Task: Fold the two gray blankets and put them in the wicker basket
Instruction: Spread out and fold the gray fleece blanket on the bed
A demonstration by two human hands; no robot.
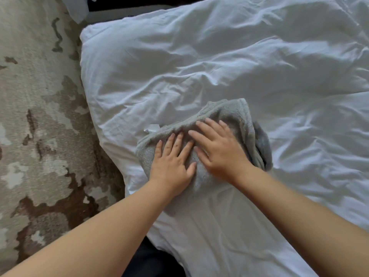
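My L hand point(171, 164) & R hand point(219, 150) press flat, fingers straight & spread, on the folded blanket point(229, 110) near the bed point(219, 56) edge; it's prob. soft, light, floppy, so I'd scoop under both ends.

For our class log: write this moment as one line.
stage: folding | left hand: flat on gray blanket | right hand: flat on it | surface: white duvet
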